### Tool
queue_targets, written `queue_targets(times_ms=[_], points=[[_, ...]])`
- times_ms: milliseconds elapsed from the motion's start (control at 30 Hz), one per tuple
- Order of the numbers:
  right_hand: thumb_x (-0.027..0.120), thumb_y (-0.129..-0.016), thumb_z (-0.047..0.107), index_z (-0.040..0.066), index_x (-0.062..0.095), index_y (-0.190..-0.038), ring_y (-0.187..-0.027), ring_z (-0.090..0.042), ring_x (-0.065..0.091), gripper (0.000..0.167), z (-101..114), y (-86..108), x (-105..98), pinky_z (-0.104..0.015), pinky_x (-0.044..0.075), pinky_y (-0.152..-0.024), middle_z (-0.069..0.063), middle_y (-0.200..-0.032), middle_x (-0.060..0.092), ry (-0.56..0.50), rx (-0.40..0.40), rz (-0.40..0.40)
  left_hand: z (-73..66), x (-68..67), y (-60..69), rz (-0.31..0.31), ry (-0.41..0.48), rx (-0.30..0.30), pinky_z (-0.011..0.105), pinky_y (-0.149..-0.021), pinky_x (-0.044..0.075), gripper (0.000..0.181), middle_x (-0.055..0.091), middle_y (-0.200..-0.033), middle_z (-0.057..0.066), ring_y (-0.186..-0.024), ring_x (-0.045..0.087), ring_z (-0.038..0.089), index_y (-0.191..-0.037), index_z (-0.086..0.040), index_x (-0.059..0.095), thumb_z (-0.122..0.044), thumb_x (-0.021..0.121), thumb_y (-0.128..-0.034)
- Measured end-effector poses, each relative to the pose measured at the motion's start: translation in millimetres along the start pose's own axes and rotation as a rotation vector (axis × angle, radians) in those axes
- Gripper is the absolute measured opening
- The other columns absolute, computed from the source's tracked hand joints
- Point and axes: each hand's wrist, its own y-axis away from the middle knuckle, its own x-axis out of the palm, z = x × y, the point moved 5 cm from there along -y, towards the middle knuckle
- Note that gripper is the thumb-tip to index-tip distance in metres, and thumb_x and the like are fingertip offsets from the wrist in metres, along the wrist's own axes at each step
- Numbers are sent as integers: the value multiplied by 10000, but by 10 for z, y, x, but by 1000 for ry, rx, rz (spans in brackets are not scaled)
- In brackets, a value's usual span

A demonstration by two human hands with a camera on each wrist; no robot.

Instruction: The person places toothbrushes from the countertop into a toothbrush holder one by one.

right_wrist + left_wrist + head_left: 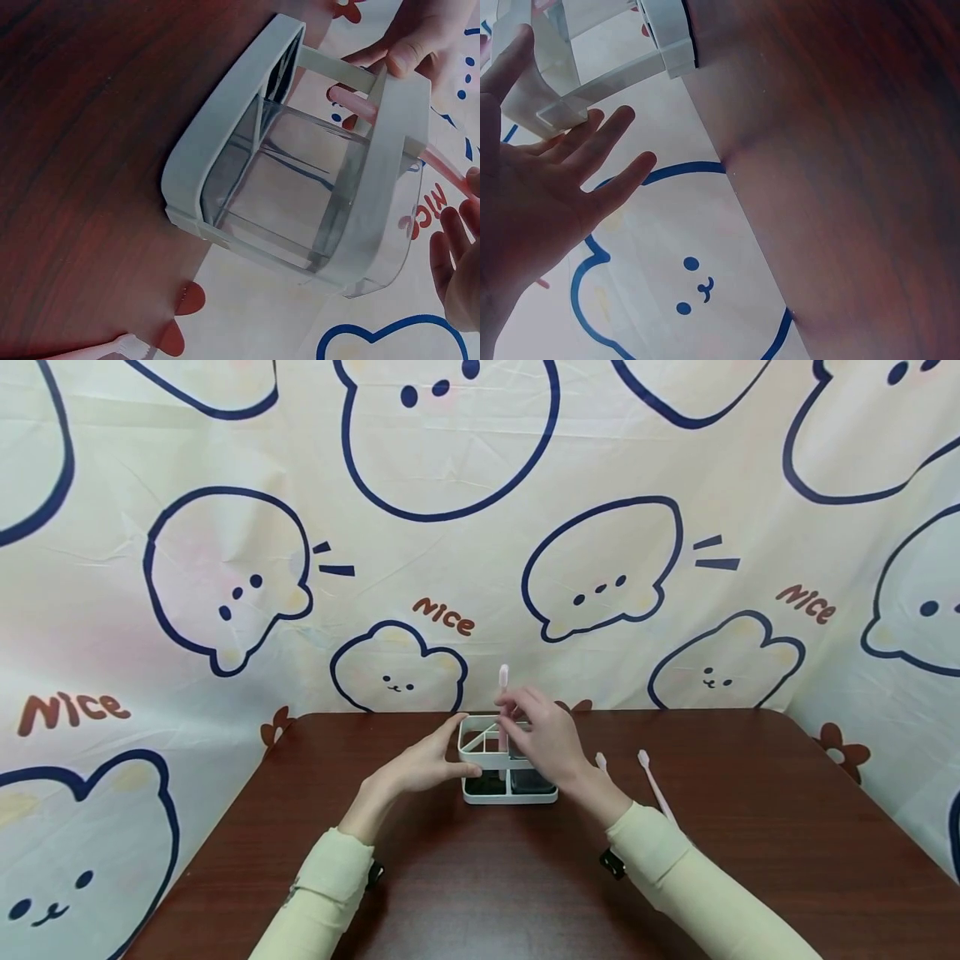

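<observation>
A white two-tier toothbrush holder (517, 762) stands on the table, a clear cup (292, 180) set in one side of it. My left hand (422, 764) grips its upper tier from the left, the thumb on the front and other fingers around the back. In the left wrist view, some fingers of the left hand (547, 180) extend away from the frame. My right hand (551, 739) pinches a pink toothbrush (503, 677) upright, bristle end up. The toothbrush's handle (352, 103) passes down through the upper tier; its lower end shows between the tiers.
Two more toothbrushes lie to the right: one (656, 785) partly behind the right sleeve, the other (602, 762) mostly hidden by the right forearm. The dark wooden table (480, 877) ends at a patterned cloth backdrop (495, 568) just behind the holder.
</observation>
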Motion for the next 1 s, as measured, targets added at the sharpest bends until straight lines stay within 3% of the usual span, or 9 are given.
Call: queue_targets(times_ms=[667,1000], points=[[800,-842,138,128,726,-1007,-883,-135,628,181,-43,159,73,-302,568,-797,7,-931,690,100,-103,-23,18,3,-20,-2,7,7,585,-1163,297,980,350,-1555,72,-1359,428,262,-1588,-203,163,-415,772,-849],[781,-862,159,145,741,-999,-960,-180,588,143,-45,217,106,-381,505,-882,19,-956,710,163,-141,-11,0,2,-22,5,0,12,558,-1163,312,979,365,-1537,61,-1338,437,241,-1588,-210,158,-411,771,-852]])
